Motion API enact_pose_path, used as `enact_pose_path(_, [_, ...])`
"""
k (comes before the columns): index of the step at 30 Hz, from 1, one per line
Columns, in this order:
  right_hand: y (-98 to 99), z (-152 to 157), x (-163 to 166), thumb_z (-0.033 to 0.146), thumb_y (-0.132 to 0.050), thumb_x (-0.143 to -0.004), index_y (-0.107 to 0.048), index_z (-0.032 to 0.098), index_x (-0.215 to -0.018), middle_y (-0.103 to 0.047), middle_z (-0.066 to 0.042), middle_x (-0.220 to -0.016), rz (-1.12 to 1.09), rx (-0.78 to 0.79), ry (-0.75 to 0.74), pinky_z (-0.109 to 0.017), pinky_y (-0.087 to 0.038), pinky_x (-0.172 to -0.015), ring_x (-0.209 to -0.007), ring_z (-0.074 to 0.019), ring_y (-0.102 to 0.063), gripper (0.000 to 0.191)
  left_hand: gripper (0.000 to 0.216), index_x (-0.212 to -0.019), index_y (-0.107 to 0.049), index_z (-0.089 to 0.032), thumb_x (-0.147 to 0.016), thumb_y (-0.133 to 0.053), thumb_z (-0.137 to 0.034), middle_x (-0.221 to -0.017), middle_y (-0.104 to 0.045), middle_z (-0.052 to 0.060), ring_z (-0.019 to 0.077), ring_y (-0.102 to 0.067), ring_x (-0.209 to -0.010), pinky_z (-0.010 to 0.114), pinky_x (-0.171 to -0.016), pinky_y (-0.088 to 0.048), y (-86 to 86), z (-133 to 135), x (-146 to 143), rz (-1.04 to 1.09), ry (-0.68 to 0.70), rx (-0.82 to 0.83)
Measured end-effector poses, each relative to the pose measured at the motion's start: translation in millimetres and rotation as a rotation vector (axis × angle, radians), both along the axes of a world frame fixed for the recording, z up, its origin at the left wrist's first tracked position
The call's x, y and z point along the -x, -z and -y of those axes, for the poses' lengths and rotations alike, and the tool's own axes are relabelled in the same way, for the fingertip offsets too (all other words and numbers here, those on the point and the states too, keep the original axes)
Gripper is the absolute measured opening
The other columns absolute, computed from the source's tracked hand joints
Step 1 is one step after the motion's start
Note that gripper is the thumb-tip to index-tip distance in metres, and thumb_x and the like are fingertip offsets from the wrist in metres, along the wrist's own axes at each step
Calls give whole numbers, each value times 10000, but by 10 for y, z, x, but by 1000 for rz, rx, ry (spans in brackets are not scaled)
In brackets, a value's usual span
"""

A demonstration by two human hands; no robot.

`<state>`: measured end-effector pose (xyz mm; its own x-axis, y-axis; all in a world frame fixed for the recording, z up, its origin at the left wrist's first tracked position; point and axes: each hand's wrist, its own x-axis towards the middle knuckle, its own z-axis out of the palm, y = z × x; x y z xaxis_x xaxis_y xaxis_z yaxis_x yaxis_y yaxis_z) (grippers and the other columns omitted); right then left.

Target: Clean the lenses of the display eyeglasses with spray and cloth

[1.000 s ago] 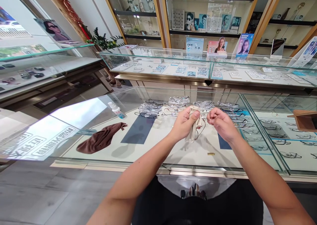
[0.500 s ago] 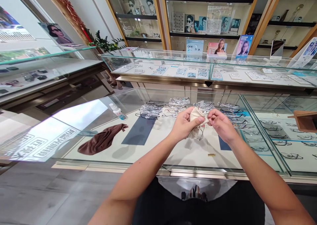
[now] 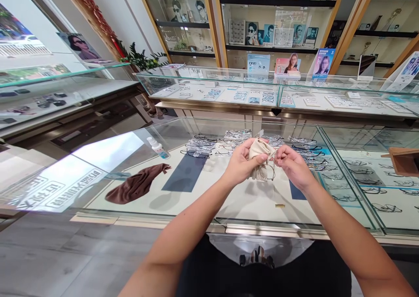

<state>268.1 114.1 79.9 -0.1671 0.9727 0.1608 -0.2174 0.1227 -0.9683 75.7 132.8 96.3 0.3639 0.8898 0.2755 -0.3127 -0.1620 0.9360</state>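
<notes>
Above the glass counter, my left hand (image 3: 242, 162) is closed around a bunched cream cloth (image 3: 260, 151), thumb pressed on its front. Thin-rimmed eyeglasses (image 3: 273, 173) hang just below the cloth, partly covered by it and by my fingers. To the right, my right hand (image 3: 291, 162) has its fingertips pinched together at the cloth's right edge; what sits between them is too small to make out. A brown cloth (image 3: 137, 186) lies crumpled on the counter at the left. Behind it stands a white spray bottle (image 3: 159, 148).
Several rows of eyeglasses (image 3: 198, 146) show in the glass counter (image 3: 203, 212). A small gold bar-shaped piece (image 3: 279, 206) is near the front. A brown wooden holder (image 3: 404, 161) stands at the right. More display cases (image 3: 209, 74) line the back.
The cream cloth has turned and bulges more in my left hand. The eyeglasses beneath it have shifted slightly to the right. My right hand stays nearly in place, still pinched.
</notes>
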Motion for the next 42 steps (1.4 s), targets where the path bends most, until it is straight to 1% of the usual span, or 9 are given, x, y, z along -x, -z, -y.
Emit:
enact_pose_path(7, [-14,91,52,471,-807,-817,-698,237,-778,-627,-3,-749,225,-214,53,-333,-413,-718,-716,-170,-511,262,589,-797,-657,-168,-787,-787,-742,-618,-680,7,126,-605,-516,231,-499,-450,82,-9,-62,-13,-172,-15])
enact_pose_path(12, [24,127,149,528,-819,-819,-738,232,-742,-604,-3,-670,355,-295,127,-338,-417,-686,-671,-168,-477,317,625,-894,-702,-163,-825,-719,-784,-777,-780,70,202,-728,-692,305,-635,-566,127,-31,-72,39,-152,-28])
enact_pose_path(16, [22,99,140,574,-849,-774,-746,227,-690,-623,-6,-677,306,-212,131,-340,-405,-696,-689,-168,-484,371,589,-1045,-705,-169,-840,-759,-718,-991,-827,111,260,-785,-915,362,-790,-618,128,-27,-75,92,-10,1])
enact_pose_path(22, [44,56,115,587,-933,-646,-787,231,-690,-738,-21,-762,50,73,-84,-335,-445,-776,-757,-175,-580,387,614,-1111,-738,-174,-803,-808,-700,-1110,-825,117,290,-780,-1045,400,-917,-620,153,-39,-90,140,26,150])
enact_pose_path(26, [55,12,64,574,-988,-547,-819,232,-724,-734,-12,-766,-80,184,-23,-295,-408,-697,-686,-126,-511,420,618,-1102,-769,-161,-753,-869,-661,-1129,-821,118,333,-740,-1201,451,-1065,-580,150,-107,-69,234,-7,309])
enact_pose_path(29, [13,-5,5,567,-1002,-527,-819,238,-725,-699,2,-746,-140,197,23,-283,-404,-667,-661,-111,-487,425,506,-1159,-768,-133,-863,-825,-540,-1184,-807,143,329,-708,-1282,454,-1148,-535,108,-142,-48,317,-25,361])
enact_pose_path(34, [-61,53,-25,510,-895,-753,-788,262,-745,-728,-21,-875,69,-178,207,-341,-493,-771,-837,-184,-637,270,416,-1390,-674,-134,-1053,-601,-367,-1335,-757,158,289,-680,-1344,450,-1220,-482,12,-117,-68,437,14,449])
enact_pose_path(38, [-7,125,47,325,-695,-959,-741,246,-837,-781,-50,-912,580,-616,457,-412,-501,-892,-921,-232,-686,152,443,-1507,-580,-143,-1104,-462,-283,-1418,-716,145,258,-647,-1389,442,-1255,-443,-35,-49,-120,481,64,511])
enact_pose_path(42, [101,133,137,241,-579,-1015,-712,211,-900,-783,-85,-942,1143,-777,569,-402,-457,-883,-946,-259,-673,179,464,-1535,-547,-141,-1120,-389,-275,-1417,-716,133,248,-635,-1403,443,-1282,-405,-55,32,-167,500,133,562])
